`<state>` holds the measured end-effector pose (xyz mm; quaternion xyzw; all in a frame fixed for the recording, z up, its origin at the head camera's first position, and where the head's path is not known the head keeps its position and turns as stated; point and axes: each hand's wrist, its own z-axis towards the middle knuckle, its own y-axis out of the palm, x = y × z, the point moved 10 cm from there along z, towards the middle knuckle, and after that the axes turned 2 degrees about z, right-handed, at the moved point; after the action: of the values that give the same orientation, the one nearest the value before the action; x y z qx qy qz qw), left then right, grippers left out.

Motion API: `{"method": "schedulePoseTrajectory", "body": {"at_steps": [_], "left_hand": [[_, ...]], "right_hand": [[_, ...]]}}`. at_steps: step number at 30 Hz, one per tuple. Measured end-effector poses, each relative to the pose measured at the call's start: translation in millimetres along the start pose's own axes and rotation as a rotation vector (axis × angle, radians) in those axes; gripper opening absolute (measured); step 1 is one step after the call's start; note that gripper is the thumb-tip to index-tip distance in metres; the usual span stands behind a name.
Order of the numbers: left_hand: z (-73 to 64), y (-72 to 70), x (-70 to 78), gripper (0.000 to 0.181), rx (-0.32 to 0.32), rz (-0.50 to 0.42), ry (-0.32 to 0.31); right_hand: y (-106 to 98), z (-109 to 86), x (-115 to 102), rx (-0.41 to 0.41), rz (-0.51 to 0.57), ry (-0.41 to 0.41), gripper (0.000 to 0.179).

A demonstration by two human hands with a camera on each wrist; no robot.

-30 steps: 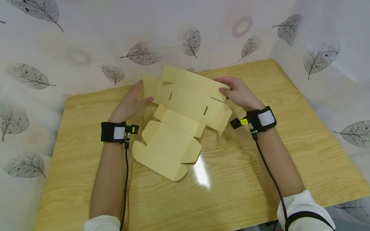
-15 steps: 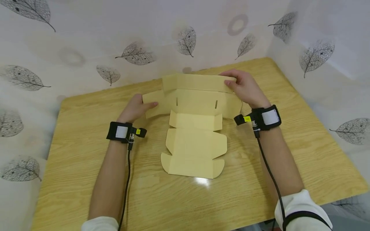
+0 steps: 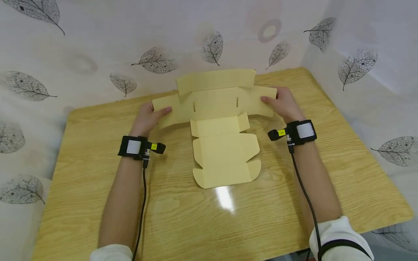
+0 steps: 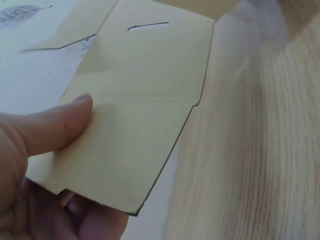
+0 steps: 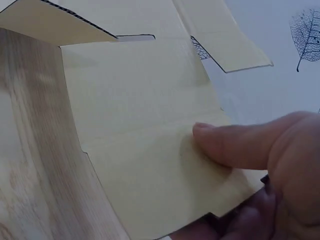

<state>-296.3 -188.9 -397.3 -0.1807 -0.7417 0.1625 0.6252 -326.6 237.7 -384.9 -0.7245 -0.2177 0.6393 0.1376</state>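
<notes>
An unfolded cardboard box blank (image 3: 222, 148), pale yellow with creased flaps and two slots, is held with its slotted part toward the wall. My left hand (image 3: 145, 117) pinches its left side flap, thumb on the face and fingers behind, as the left wrist view shows on the flap (image 4: 125, 145). On the opposite side flap (image 5: 160, 170), my right hand (image 3: 285, 103) has the same grip, thumb in front and fingers mostly hidden behind. The rounded tabs point toward me, over the table. Whether that lower end touches the tabletop, I cannot tell.
A wood-grain table (image 3: 98, 188) lies under the hands, its far edge against a leaf-patterned wall covering (image 3: 156, 29). Each wrist wears a black strap (image 3: 132, 146) with a small camera, and a cable (image 3: 305, 192) runs back along each forearm.
The blank was tilted and has swung round to lie nearly straight before me. My right hand has shifted from the top flap to the right side flap; the left keeps its flap.
</notes>
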Motion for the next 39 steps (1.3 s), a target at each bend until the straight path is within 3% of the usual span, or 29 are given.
{"method": "schedulePoseTrajectory", "body": {"at_steps": [9, 13, 16, 17, 22, 26, 30, 32, 34, 36, 39], "left_hand": [[-1.9, -1.6, 1.9, 0.052, 0.025, -0.005, 0.005], [-2.8, 0.6, 3.7, 0.010, -0.008, -0.018, 0.045], [-3.0, 5.5, 8.4, 0.047, -0.052, -0.036, 0.084], [-3.1, 7.0, 10.3, 0.052, -0.063, -0.043, 0.093], [-4.6, 6.2, 19.5, 0.039, -0.033, -0.062, 0.096], [-9.0, 6.5, 30.6, 0.026, 0.003, -0.045, 0.122], [-12.5, 9.8, 37.1, 0.026, -0.013, -0.056, 0.129], [-12.3, 10.8, 38.4, 0.025, -0.025, -0.064, 0.127], [-11.6, 11.3, 38.7, 0.019, -0.028, -0.067, 0.130], [-11.7, 13.4, 40.8, 0.016, -0.030, -0.046, 0.157], [-13.9, 19.4, 45.5, 0.034, -0.035, -0.032, 0.216]], "right_hand": [[8, 2.0, 2, 0.016, 0.007, 0.005, 0.046], [11, 1.6, -1, -0.012, 0.009, -0.008, 0.048], [13, -0.9, -5, -0.044, 0.008, -0.022, 0.050], [14, -1.7, -6, -0.052, 0.000, -0.026, 0.051], [9, -7.2, -17, -0.020, -0.013, -0.059, 0.049], [7, -13.1, -28, 0.013, 0.024, -0.094, 0.029], [6, -16.4, -34, 0.042, 0.016, -0.112, 0.033], [4, -17.4, -35, 0.074, 0.012, -0.106, 0.047], [-3, -21.3, -41, 0.160, 0.005, -0.132, 0.057], [-11, -29.4, -58, 0.292, -0.006, -0.235, 0.061], [-9, -50.0, -97, 0.446, -0.077, -0.482, 0.056]]}}
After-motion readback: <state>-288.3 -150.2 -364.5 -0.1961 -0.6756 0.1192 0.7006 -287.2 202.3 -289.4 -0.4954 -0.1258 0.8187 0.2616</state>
